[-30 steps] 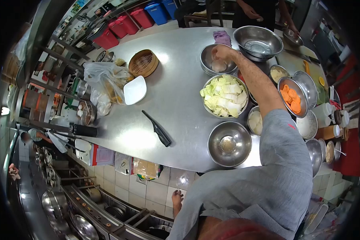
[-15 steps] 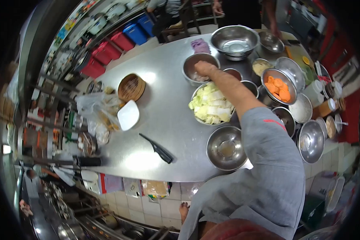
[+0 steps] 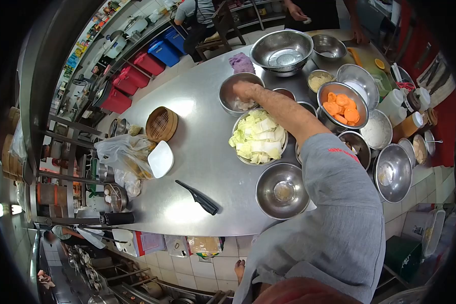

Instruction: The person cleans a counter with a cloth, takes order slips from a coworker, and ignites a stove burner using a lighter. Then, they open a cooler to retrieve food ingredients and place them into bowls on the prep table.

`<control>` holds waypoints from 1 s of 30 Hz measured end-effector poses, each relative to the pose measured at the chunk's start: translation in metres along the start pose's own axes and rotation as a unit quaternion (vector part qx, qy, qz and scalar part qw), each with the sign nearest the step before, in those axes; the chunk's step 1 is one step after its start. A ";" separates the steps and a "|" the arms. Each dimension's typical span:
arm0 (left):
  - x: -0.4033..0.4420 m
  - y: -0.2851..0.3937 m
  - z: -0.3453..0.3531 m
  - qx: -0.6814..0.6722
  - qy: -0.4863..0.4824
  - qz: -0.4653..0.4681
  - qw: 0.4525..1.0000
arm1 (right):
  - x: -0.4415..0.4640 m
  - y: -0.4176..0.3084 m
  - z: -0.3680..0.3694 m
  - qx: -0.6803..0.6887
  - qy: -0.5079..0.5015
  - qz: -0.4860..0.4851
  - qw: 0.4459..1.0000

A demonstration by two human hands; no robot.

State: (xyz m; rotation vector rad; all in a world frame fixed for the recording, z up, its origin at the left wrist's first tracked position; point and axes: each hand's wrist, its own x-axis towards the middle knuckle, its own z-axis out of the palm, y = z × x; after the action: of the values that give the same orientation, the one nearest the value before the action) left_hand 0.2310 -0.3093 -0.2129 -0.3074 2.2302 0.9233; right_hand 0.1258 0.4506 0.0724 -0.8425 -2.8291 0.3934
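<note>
My right hand (image 3: 245, 91) reaches down into a metal bowl (image 3: 224, 96) behind the cabbage, its fingers bent over pale, wet-looking pieces (image 3: 244, 104). Whether they grip any of them is hidden. Chopped cabbage (image 3: 260, 137) fills the bowl just in front. Nearer my body stands a metal bowl (image 3: 282, 191) with a little residue at its bottom. Low in the view, my left hand (image 3: 240, 267) hangs beside my body, small and partly covered by the grey shirt; its fingers are too small to judge.
Sliced carrots (image 3: 341, 107) and a large colander (image 3: 281, 50) stand beyond my right arm. A black-handled tool (image 3: 197, 197), white dish (image 3: 161, 159), bamboo steamer (image 3: 161, 124) and plastic bag (image 3: 124, 152) lie leftward. Another person's hand (image 3: 298, 12) shows across the table.
The whole view has swung, shifting the table's contents leftward and showing more of the right side. My right hand stays in the same bowl, over the pale pieces.
</note>
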 end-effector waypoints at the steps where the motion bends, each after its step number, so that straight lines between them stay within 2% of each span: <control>1: 0.001 0.003 0.002 -0.035 0.000 -0.012 0.999 | -0.004 0.001 0.001 -0.022 -0.062 -0.031 0.997; 2: 0.000 0.004 0.002 -0.035 0.003 -0.014 0.999 | -0.006 0.000 0.003 -0.042 -0.125 -0.065 0.989; 3: -0.006 0.009 0.004 -0.148 -0.010 -0.013 0.989 | -0.007 -0.004 -0.001 -0.040 -0.127 -0.068 0.989; 4: -0.009 0.007 0.005 -0.259 -0.024 -0.011 0.966 | -0.007 -0.008 -0.009 -0.032 -0.058 -0.057 0.996; 5: -0.010 0.007 0.009 -0.257 -0.022 -0.014 0.966 | -0.010 -0.013 -0.015 -0.024 0.011 -0.044 0.999; 7: 0.006 -0.017 0.016 -0.011 -0.001 0.024 1.000 | -0.013 -0.012 -0.011 -0.013 -0.010 -0.024 1.000; 8: 0.001 -0.022 0.020 0.037 -0.005 0.030 0.999 | -0.018 -0.012 -0.014 -0.009 -0.008 -0.039 0.999; 11: -0.016 -0.018 0.028 0.042 -0.031 0.026 0.998 | -0.014 -0.023 -0.035 -0.013 0.014 -0.037 0.999; 13: -0.024 -0.015 0.032 0.043 -0.050 0.028 0.997 | -0.024 -0.031 -0.060 0.003 0.089 -0.053 0.995; 15: -0.030 -0.012 0.035 0.040 -0.067 0.025 0.997 | -0.038 -0.037 -0.093 -0.005 0.071 -0.084 0.994; 18: -0.037 -0.005 0.040 0.024 -0.087 0.023 0.996 | -0.076 -0.046 -0.156 0.016 0.082 -0.078 0.993; 21: -0.041 0.003 0.047 0.008 -0.109 0.023 0.994 | -0.140 -0.045 -0.217 0.001 0.093 -0.054 0.994; 24: -0.043 0.009 0.056 0.005 -0.138 0.023 0.990 | -0.224 -0.027 -0.251 0.005 0.179 -0.057 0.982; 25: -0.045 0.011 0.059 0.008 -0.149 0.027 0.988 | -0.259 -0.018 -0.256 -0.008 0.185 -0.036 0.982; 27: -0.046 0.019 0.072 0.017 -0.176 0.032 0.984 | -0.337 -0.003 -0.266 0.033 0.250 -0.073 0.965; 30: -0.044 0.016 0.099 0.047 -0.214 0.028 0.975 | -0.465 0.014 -0.263 0.075 0.279 -0.023 0.957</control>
State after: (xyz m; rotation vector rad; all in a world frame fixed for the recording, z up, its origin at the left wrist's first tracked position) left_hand 0.3069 -0.2315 -0.2244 0.0026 1.8821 0.8193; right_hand 0.5782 0.2575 0.2815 -0.7168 -2.2616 0.2999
